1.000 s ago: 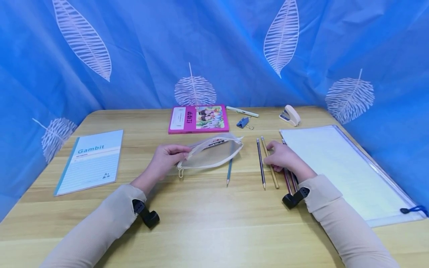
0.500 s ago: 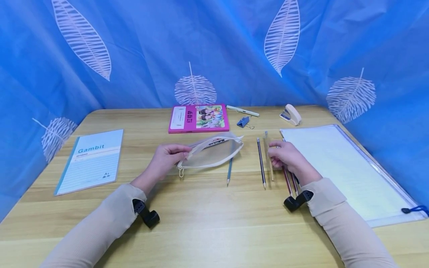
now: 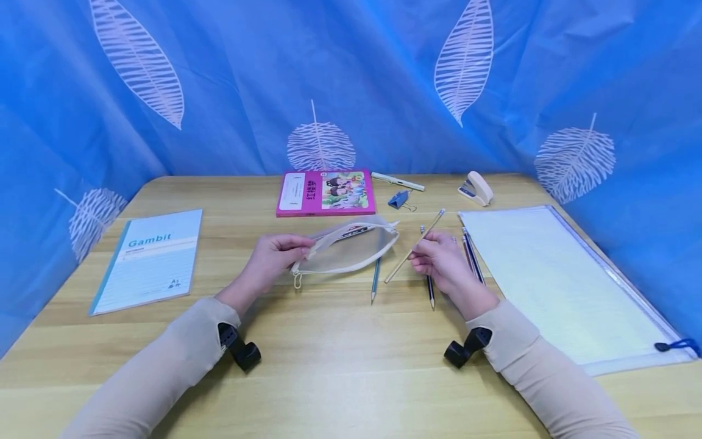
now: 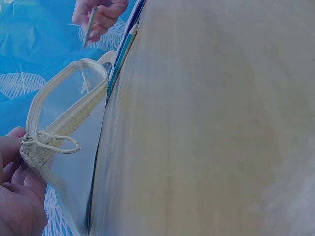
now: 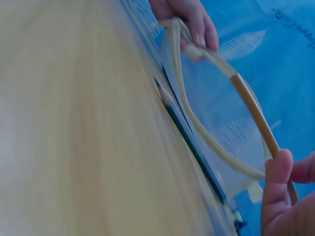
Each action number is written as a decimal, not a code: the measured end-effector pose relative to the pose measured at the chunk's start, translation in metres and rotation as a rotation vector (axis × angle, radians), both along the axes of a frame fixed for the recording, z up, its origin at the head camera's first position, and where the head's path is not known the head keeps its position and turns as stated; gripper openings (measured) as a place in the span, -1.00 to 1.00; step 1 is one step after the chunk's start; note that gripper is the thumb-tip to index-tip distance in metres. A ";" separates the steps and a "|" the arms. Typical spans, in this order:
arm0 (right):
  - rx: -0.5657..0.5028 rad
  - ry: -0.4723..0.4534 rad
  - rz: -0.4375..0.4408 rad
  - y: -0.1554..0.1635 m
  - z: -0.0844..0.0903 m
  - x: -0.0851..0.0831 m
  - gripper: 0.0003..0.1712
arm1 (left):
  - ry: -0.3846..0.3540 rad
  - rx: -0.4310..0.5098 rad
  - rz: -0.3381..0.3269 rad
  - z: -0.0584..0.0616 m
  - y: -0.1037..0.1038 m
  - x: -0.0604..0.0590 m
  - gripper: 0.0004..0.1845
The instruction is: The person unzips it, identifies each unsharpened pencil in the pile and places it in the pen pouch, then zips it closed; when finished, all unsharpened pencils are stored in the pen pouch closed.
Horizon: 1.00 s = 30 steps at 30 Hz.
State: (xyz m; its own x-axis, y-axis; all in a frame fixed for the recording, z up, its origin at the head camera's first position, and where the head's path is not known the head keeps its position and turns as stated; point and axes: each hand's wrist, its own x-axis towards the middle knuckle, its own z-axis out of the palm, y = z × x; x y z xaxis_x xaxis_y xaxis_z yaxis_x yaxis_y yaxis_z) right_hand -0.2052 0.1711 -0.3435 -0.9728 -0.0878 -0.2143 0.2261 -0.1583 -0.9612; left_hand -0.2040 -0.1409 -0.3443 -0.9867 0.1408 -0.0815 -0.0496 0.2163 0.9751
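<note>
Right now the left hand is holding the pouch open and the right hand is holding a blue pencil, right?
Not quite. The pencil in the right hand is tan, wood-coloured, not blue; the head view shows it lifted off the table. The blue pencil lies flat beside the pouch, which the left hand does hold open.

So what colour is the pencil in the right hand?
Light wooden tan pencil, clearest in the head view.

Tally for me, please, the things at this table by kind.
Pencils outside the pouch: 5, one in the right hand
Books: 2
Pouch: 1
Pen: 1
Binder clip: 1
Stapler: 1
Zip folder: 1
Total: 12
</note>
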 end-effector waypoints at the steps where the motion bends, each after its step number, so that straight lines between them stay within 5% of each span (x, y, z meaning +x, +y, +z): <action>1: -0.023 -0.009 -0.016 -0.004 0.000 0.002 -0.83 | 0.000 -0.004 -0.003 0.000 0.000 0.000 -0.73; 19: -0.119 -0.024 -0.202 -0.081 -0.005 0.010 -0.70 | 0.051 0.040 -0.004 0.001 0.007 0.004 -0.74; 30: -0.150 -0.054 -0.120 -0.119 -0.012 0.014 -0.57 | 0.061 0.036 0.001 -0.001 0.011 0.004 -0.74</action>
